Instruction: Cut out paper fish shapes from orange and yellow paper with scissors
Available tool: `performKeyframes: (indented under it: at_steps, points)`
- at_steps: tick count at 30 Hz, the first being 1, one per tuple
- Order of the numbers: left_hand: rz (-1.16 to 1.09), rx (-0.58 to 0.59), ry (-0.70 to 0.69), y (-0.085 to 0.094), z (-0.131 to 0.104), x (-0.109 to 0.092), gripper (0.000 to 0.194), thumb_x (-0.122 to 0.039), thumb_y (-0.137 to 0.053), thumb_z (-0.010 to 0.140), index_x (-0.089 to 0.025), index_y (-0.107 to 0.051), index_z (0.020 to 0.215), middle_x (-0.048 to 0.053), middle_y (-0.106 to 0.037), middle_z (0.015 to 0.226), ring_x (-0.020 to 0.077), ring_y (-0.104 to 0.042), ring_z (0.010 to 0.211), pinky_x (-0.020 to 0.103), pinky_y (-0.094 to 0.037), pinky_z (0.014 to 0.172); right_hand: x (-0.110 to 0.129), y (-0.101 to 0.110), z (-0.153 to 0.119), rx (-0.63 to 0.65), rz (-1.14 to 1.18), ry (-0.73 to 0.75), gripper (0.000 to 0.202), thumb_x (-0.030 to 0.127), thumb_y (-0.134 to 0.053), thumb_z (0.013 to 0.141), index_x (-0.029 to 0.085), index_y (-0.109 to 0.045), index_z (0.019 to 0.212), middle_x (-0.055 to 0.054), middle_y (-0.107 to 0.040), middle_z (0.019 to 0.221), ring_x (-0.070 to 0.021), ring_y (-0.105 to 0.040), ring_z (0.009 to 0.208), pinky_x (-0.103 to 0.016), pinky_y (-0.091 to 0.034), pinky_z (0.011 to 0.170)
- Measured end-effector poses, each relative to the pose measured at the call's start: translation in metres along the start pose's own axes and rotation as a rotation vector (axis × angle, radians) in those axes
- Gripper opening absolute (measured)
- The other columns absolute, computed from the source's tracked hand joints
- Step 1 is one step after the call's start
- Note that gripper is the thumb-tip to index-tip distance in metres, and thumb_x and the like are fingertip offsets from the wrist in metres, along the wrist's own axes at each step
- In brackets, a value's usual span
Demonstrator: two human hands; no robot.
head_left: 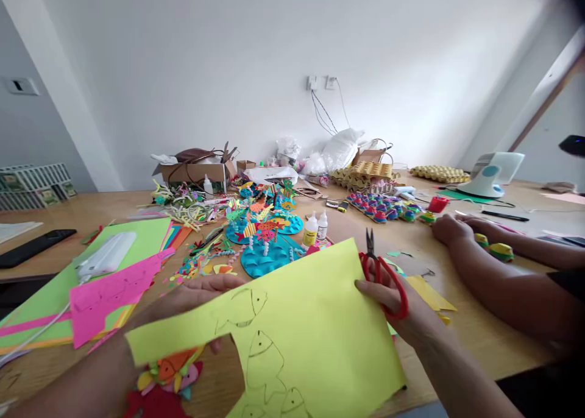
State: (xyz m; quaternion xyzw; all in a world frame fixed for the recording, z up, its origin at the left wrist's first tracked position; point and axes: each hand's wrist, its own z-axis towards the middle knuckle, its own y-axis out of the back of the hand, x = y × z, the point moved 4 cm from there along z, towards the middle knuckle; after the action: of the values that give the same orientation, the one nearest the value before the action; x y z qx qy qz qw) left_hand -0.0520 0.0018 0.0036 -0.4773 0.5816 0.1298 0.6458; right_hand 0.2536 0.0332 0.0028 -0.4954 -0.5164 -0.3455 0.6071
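Observation:
A yellow sheet [320, 326] with several fish outlines drawn on it fills the lower middle; a piece has been cut from its lower left. My left hand [205, 290] is closed on its left part, with fingers behind the paper. Red-handled scissors [397, 287] hang in my right hand [402, 302], their dark blades pointing away and closed; the thumb also presses the sheet's right side. Under the sheet, at lower left, lie small coloured cutouts [171, 369].
Blue egg-tray pieces with paper fish [265, 256], glue bottles [311, 230] and scraps stand beyond the sheet. Coloured paper with a pink sheet [114, 293] lies left. Another person's arms [484, 272] rest at right, near painted egg cartons [384, 208].

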Motion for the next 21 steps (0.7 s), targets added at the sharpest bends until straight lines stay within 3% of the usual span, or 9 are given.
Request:
performKeyframes:
  at_steps: [2, 5, 8, 12, 14, 18, 21]
  points:
    - [0.017, 0.075, 0.047, -0.006, 0.006, 0.003, 0.033, -0.040, -0.058, 0.080, -0.021, -0.070, 0.103, 0.006, -0.073, 0.103, 0.0234, -0.066, 0.094, 0.029, -0.051, 0.078, 0.008, -0.002, 0.003, 0.023, -0.083, -0.026, 0.041, 0.026, -0.073, 0.066, 0.019, -0.060, 0.105, -0.006, -0.072, 0.087, -0.0245, -0.068, 0.071, -0.032, -0.054, 0.062]
    - [0.134, 0.227, 0.201, -0.021, 0.012, 0.004, 0.060, -0.062, -0.050, 0.075, -0.018, -0.064, 0.114, 0.010, -0.069, 0.113, 0.0257, -0.065, 0.098, 0.027, -0.051, 0.072, 0.021, -0.008, 0.008, 0.072, -0.270, -0.059, 0.036, 0.025, -0.071, 0.068, 0.020, -0.061, 0.102, -0.002, -0.070, 0.080, -0.0202, -0.067, 0.065, -0.026, -0.053, 0.055]
    - [0.435, 0.255, 0.272, -0.031, 0.020, 0.004, 0.050, -0.050, -0.058, 0.076, -0.020, -0.063, 0.115, 0.008, -0.068, 0.115, 0.0277, -0.063, 0.101, 0.029, -0.050, 0.077, 0.033, -0.018, 0.015, 0.149, -0.362, -0.072, 0.030, 0.026, -0.071, 0.068, 0.019, -0.061, 0.095, 0.000, -0.068, 0.076, -0.0185, -0.065, 0.064, -0.025, -0.052, 0.056]
    - [0.662, 0.252, 0.226, -0.042, 0.029, 0.009, 0.036, -0.038, -0.063, 0.076, -0.022, -0.067, 0.109, 0.004, -0.072, 0.107, 0.0268, -0.063, 0.101, 0.031, -0.048, 0.083, 0.046, -0.033, 0.025, 0.185, -0.544, 0.013, 0.026, 0.028, -0.073, 0.064, 0.018, -0.056, 0.081, 0.003, -0.062, 0.073, -0.0148, -0.060, 0.063, -0.021, -0.047, 0.053]
    - [0.641, 0.205, 0.214, -0.044, 0.030, 0.014, 0.036, -0.037, -0.062, 0.077, -0.023, -0.066, 0.110, 0.005, -0.073, 0.103, 0.0268, -0.064, 0.097, 0.032, -0.049, 0.080, 0.049, -0.041, 0.028, 0.210, -0.592, 0.036, 0.025, 0.029, -0.070, 0.066, 0.018, -0.055, 0.081, 0.003, -0.059, 0.072, -0.0136, -0.057, 0.060, -0.021, -0.044, 0.051]
    - [0.569, -0.009, 0.196, -0.043, 0.021, 0.020, 0.033, -0.033, -0.059, 0.081, -0.028, -0.065, 0.112, 0.005, -0.072, 0.107, 0.0273, -0.065, 0.099, 0.035, -0.050, 0.080, 0.053, -0.050, 0.033, 0.213, -0.631, 0.104, 0.022, 0.030, -0.067, 0.068, 0.019, -0.047, 0.072, 0.007, -0.048, 0.061, -0.0089, -0.045, 0.050, -0.019, -0.034, 0.045]
    - [0.518, -0.100, 0.194, -0.041, 0.012, 0.021, 0.028, -0.033, -0.058, 0.082, -0.028, -0.069, 0.107, 0.005, -0.072, 0.109, 0.0274, -0.064, 0.101, 0.035, -0.049, 0.085, 0.058, -0.051, 0.037, 0.141, -0.708, 0.227, 0.023, 0.031, -0.066, 0.070, 0.019, -0.046, 0.069, 0.007, -0.042, 0.060, -0.0079, -0.038, 0.050, -0.019, -0.029, 0.045]
